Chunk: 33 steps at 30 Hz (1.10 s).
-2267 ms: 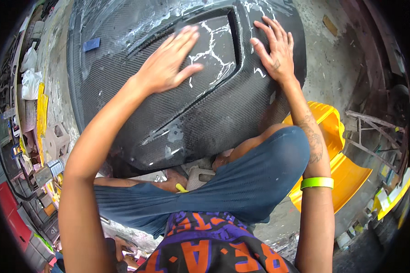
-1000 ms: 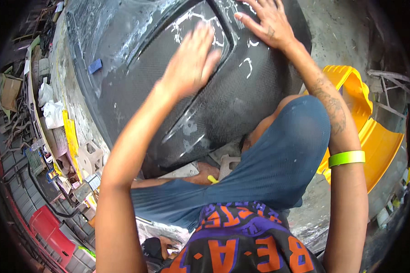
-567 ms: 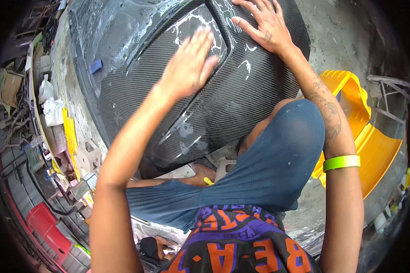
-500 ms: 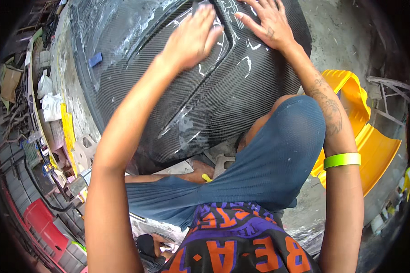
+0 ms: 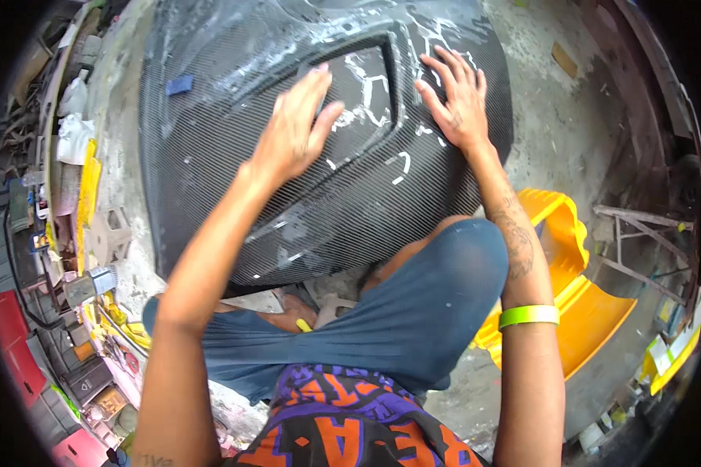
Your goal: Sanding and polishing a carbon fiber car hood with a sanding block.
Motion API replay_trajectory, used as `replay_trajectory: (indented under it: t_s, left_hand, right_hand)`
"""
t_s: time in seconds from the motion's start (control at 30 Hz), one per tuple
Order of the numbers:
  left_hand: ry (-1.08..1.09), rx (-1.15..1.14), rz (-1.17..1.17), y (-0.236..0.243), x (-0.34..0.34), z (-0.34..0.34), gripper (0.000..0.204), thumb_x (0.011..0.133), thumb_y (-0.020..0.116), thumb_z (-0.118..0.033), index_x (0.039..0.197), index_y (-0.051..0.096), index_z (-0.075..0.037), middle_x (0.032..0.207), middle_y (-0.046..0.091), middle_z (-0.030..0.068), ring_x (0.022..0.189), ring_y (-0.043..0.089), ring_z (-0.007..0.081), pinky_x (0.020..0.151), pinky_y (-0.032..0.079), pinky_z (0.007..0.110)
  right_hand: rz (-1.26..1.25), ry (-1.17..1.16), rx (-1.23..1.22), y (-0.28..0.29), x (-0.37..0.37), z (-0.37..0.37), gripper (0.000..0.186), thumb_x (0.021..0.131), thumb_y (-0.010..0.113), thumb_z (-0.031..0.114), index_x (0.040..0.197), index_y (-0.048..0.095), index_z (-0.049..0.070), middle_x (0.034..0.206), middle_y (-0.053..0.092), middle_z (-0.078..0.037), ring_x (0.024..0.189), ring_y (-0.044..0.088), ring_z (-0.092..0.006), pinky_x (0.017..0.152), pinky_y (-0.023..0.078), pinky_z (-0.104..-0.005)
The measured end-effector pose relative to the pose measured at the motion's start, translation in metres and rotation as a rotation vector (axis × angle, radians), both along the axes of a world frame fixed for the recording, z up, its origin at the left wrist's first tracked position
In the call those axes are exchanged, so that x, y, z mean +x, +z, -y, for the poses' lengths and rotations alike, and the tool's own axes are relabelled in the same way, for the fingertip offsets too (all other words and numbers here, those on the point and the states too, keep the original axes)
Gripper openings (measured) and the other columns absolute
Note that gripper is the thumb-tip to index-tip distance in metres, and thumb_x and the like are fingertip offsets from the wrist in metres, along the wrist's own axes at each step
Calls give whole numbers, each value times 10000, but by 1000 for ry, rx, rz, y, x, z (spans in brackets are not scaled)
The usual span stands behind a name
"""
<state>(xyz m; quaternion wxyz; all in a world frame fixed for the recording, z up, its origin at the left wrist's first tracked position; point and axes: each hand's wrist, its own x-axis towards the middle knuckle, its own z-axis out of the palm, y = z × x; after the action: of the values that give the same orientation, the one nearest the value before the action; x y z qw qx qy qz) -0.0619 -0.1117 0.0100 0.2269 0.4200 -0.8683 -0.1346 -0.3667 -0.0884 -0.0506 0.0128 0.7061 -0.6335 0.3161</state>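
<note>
Left hand shifted leftward on black panel, orange-lettered shirt

A carbon-fibre hood shows black weave streaked with white; shorts are navy, the wristband lime green, the shirt black with orange-and-purple graphics.

left hand: palm down, thumb apart | right hand: fingers spread | arms: reaching forward
</note>
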Motion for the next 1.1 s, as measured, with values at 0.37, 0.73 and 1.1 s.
replay_trajectory:
  t_s: [0.37, 0.73, 1.1]
  left_hand:
    - [739, -335, -32, 0, 201, 95, 544, 989, 696, -375, 1317, 623, 53, 1370, 619, 287, 1329, 553, 434, 1139, 420, 480]
    - [773, -245, 104, -40, 212, 132, 573, 902, 781, -409, 1286, 672, 2, 1372, 627, 255, 1292, 559, 432, 1109, 432, 485]
    - [903, -379, -269, 22, 227, 116, 355, 1012, 623, -309, 977, 725, 30, 766, 726, 171, 652, 671, 313, 688, 553, 413]
  right_hand:
    - [-50, -57, 141, 13, 6, -2, 520, 1005, 612, 437, 1471, 561, 212, 1626, 425, -41, 1549, 315, -281, 1254, 144, -586]
    - [6, -16, 79, 10, 3, -4, 542, 989, 612, 498, 1451, 580, 216, 1600, 456, -55, 1529, 339, -310, 1238, 153, -641]
    - [25, -2, 53, 7, 2, -5, 523, 1000, 602, 492, 1448, 586, 221, 1591, 460, -58, 1531, 336, -308, 1243, 155, -619]
